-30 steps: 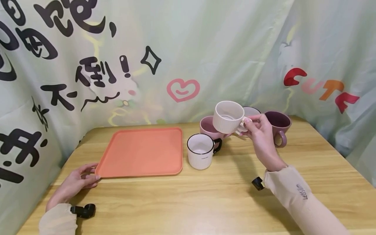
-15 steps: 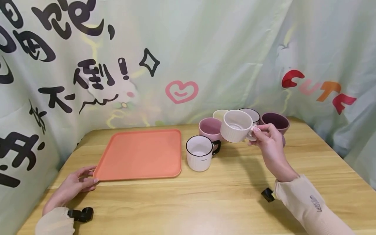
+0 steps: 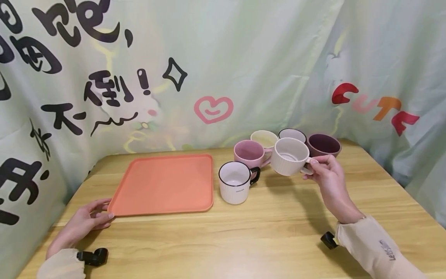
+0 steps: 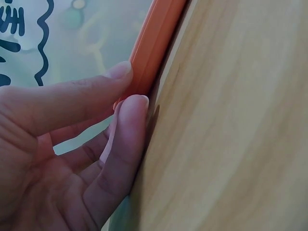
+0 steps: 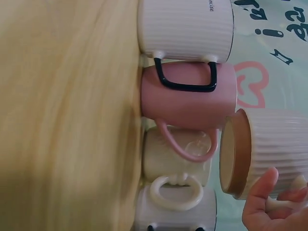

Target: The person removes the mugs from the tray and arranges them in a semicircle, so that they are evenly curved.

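My right hand (image 3: 329, 180) pinches the handle of a white ribbed mug (image 3: 288, 164), holding it upright above the table. In the right wrist view, the bare brownish base of this mug (image 5: 238, 151) shows clear of the tabletop. At the left, my left hand (image 3: 83, 221) grips the near left corner of a flat orange tray (image 3: 162, 186). The left wrist view shows thumb and fingers (image 4: 132, 125) about the tray's edge. A white mug with a black rim and black handle (image 3: 234, 192) stands just right of the tray.
Behind the held mug stand a pink mug (image 3: 248, 151), a pale yellow mug (image 3: 263, 138), another black-rimmed white mug (image 3: 292, 135) and a dark purple mug (image 3: 324, 145). A printed curtain (image 3: 258, 77) hangs behind the wooden table (image 3: 223, 240).
My right hand has carried the white ribbed mug rightward, down and towards me, uncovering the pink and pale yellow mugs. My left hand stays on the tray's corner. The head view shifts slightly.
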Motion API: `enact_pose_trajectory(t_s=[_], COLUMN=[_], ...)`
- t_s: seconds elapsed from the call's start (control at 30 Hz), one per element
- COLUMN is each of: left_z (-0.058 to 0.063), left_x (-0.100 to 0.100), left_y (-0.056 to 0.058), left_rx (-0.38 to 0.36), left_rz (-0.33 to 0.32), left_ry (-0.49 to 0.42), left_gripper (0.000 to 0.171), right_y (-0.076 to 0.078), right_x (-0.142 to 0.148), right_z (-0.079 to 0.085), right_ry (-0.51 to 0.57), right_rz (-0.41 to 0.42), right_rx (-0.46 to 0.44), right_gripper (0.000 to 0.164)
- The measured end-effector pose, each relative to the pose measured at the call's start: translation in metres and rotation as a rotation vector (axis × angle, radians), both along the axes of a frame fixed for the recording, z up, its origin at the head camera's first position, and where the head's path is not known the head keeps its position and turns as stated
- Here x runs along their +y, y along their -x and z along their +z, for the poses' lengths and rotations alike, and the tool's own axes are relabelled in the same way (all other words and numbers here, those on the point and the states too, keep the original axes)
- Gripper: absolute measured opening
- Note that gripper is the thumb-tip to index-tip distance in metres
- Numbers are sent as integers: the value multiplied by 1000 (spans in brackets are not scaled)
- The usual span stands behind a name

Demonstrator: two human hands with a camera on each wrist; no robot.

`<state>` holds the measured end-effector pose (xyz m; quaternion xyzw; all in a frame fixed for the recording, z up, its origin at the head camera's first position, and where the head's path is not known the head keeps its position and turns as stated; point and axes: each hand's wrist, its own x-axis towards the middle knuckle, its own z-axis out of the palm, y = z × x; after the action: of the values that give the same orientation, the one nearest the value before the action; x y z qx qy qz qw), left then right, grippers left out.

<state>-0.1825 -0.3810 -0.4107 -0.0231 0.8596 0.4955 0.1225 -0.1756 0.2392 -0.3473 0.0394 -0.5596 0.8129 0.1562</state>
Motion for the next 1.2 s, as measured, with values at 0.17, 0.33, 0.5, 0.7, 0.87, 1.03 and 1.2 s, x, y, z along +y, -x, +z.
enact_pose_trajectory(t_s=[0.17, 0.33, 0.5, 0.7, 0.87, 1.03, 1.2], left_z=[-1, -2, 0, -1, -2, -1, 0], left_x=[1, -2, -1, 0, -2, -5, -1], left_y=[1, -2, 0, -2, -2, -4, -1], left_rx=[11, 6, 15, 22, 7, -8, 3], left_rz=[-7, -7, -13, -11, -2, 3, -4], left_ry=[-12, -8, -19, -33, -17, -14, -19], left_gripper=[70, 70, 70, 69, 70, 72, 72], right_y=[-6, -11, -16, -19, -21, -26, -28], right_x=[10, 17, 25, 32, 39, 44, 51], right_z=[-4, -13, -19, -25, -32, -40, -38], right_ry=[-21, -57, -113, -151, -205, -260, -279], right_rz=[3, -1, -7, 0, -5, 12, 26], right_rx=[-26, -66, -122, -173, -196, -233, -251], right_gripper=[17, 23, 23, 19, 17, 12, 17])
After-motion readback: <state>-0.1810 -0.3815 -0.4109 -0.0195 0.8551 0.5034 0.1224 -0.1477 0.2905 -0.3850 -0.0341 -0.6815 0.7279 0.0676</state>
